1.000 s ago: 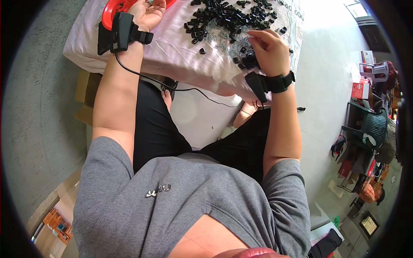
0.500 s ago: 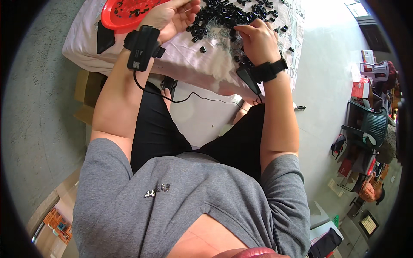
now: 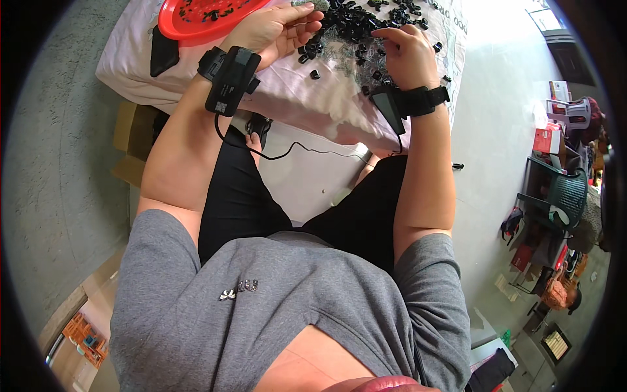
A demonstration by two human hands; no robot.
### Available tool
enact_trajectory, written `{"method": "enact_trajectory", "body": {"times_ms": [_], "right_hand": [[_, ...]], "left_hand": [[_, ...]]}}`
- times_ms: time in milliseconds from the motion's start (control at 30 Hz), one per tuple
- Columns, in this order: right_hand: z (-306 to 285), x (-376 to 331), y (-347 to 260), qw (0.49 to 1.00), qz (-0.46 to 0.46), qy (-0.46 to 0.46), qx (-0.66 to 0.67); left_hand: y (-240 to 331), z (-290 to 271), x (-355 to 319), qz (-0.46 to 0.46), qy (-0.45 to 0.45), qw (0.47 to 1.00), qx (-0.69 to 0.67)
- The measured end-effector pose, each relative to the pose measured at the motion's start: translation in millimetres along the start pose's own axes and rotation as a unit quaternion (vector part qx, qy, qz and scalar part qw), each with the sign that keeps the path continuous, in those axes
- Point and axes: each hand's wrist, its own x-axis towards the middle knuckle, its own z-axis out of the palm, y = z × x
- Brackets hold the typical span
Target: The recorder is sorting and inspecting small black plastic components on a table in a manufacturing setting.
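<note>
My left hand hovers over the cloth-covered table near the red basin, palm turned upward. Its fingers are loosely bent and apart, and nothing shows in the palm. To the right, above the edge of a heap of small black plastic pieces, is my right hand. Its fingers are closed, with index and thumb pointing left toward the heap; whatever they may hold is too small to make out. Small clear plastic pieces lie between the hands, mixed with black ones. A black strapped device sits on each wrist.
The red basin at the far left holds small dark bits. Beside it lies a flat black object. A cardboard box stands under the table's left side. A cable runs from the left wrist device across my lap. Chairs and boxes stand far right.
Both hands have shifted slightly to the right, and the right hand is also a little higher. The left thumb now reaches out further. The heap looks much the same.
</note>
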Motion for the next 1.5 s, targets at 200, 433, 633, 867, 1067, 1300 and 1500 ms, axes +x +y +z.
{"method": "enact_trajectory", "body": {"times_ms": [200, 433, 633, 867, 1067, 1300, 1500], "right_hand": [[17, 2, -10, 0.998, -0.007, -0.011, -0.062], [25, 12, -12, 0.997, 0.018, -0.004, -0.075], [22, 14, -14, 0.998, 0.015, 0.0, -0.055], [-1, 9, -41, 0.975, 0.033, 0.049, 0.213], [-2, 2, -55, 0.973, 0.004, 0.071, 0.22], [-25, -5, -36, 0.968, 0.052, 0.003, 0.247], [-12, -20, -12, 0.996, 0.013, -0.049, 0.069]], "left_hand": [[-2, 4, 2, -0.006, 0.003, 1.0, 0.007], [-10, 14, 0, 0.003, -0.009, 1.0, 0.012], [-26, 2, 19, 0.036, -0.038, 0.994, 0.097], [-28, 23, -3, 0.018, -0.056, 0.99, 0.127], [-43, 23, 11, 0.101, -0.041, 0.992, 0.066], [-42, 13, 24, 0.104, -0.072, 0.992, 0.03], [-34, 8, 20, 0.063, -0.043, 0.995, 0.066]]}}
